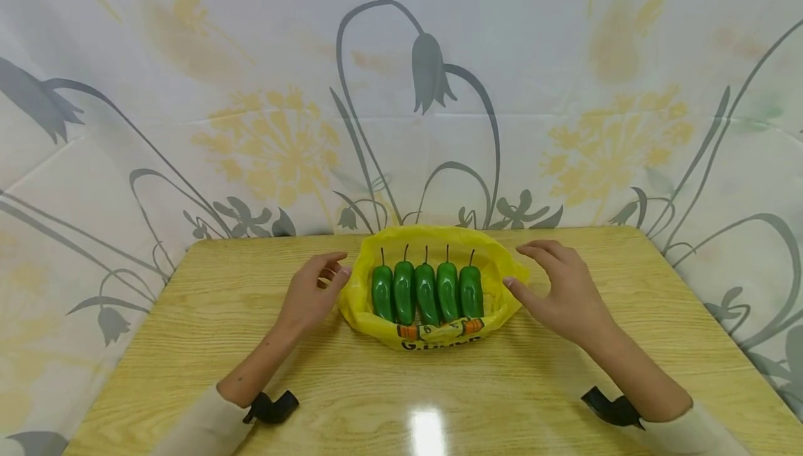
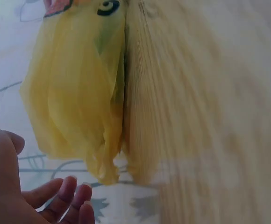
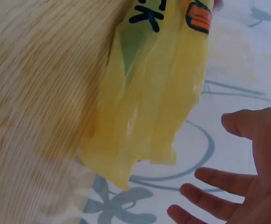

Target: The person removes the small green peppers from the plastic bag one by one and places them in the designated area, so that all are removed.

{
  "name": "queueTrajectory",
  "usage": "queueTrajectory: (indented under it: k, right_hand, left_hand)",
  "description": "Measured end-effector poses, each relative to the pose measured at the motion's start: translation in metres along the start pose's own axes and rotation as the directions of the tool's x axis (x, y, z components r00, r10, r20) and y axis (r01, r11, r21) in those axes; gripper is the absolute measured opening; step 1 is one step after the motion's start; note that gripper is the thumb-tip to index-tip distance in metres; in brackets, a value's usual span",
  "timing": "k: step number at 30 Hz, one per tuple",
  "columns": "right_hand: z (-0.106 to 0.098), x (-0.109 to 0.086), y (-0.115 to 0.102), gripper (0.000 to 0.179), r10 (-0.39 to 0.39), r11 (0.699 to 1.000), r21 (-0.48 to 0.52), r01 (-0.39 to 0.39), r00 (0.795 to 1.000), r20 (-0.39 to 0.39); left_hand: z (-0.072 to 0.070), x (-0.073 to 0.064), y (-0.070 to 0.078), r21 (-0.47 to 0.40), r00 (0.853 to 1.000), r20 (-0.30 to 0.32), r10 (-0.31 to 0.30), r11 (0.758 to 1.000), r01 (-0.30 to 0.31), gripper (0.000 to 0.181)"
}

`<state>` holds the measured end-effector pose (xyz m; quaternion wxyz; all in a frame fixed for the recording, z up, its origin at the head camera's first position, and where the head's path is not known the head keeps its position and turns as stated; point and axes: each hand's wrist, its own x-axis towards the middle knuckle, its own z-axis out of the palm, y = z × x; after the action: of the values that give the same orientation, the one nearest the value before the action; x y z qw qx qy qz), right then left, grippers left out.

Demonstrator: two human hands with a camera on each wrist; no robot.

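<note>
A yellow plastic bag (image 1: 370,327), printed with dark letters and orange figures, sits on the table with its mouth spread wide. Inside it, several glossy green peppers (image 1: 425,294) stand side by side in a row, thin stems up. My left hand (image 1: 315,290) is at the bag's left edge, fingers loosely bent and thumb toward the rim. On the opposite side, my right hand (image 1: 561,292) has its thumb and fingers spread around the right corner of the bag. In both wrist views a gap shows between the fingers and the yellow plastic; neither hand holds anything.
The light wood table (image 1: 351,400) reaches back to a pale curtain (image 1: 533,17) with grey and yellow flower prints. A black strap piece (image 1: 272,407) sits at the left wrist, and another black piece (image 1: 611,407) at the right wrist.
</note>
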<state>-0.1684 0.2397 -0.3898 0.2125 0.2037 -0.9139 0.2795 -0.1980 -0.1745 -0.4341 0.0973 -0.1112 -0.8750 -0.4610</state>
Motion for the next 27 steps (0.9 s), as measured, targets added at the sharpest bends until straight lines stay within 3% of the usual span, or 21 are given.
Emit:
queueTrajectory:
  k: [7, 14, 22, 27]
  right_hand:
    - [0.011, 0.005, -0.008, 0.047, -0.064, 0.998, 0.027, 0.063, 0.998, 0.012]
    - [0.024, 0.010, -0.016, 0.044, -0.095, 0.995, 0.027, 0.095, 0.995, 0.029]
    - [0.038, 0.017, -0.028, 0.029, -0.046, 0.998, 0.035, 0.043, 0.995, 0.094]
    - [0.045, 0.023, -0.033, 0.020, 0.017, 0.999, 0.025, -0.021, 0.987, 0.157]
  left_hand:
    - [0.013, -0.001, 0.002, -0.087, 0.997, -0.037, -0.073, 0.994, 0.070, 0.038]
    - [0.026, 0.001, 0.001, -0.175, 0.994, -0.069, -0.089, 0.982, 0.076, 0.034]
    - [0.036, 0.006, 0.001, -0.249, 0.990, -0.112, -0.082, 0.967, 0.052, 0.025]
    - [0.039, 0.008, -0.002, -0.321, 0.989, -0.112, -0.093, 0.946, 0.052, 0.026]
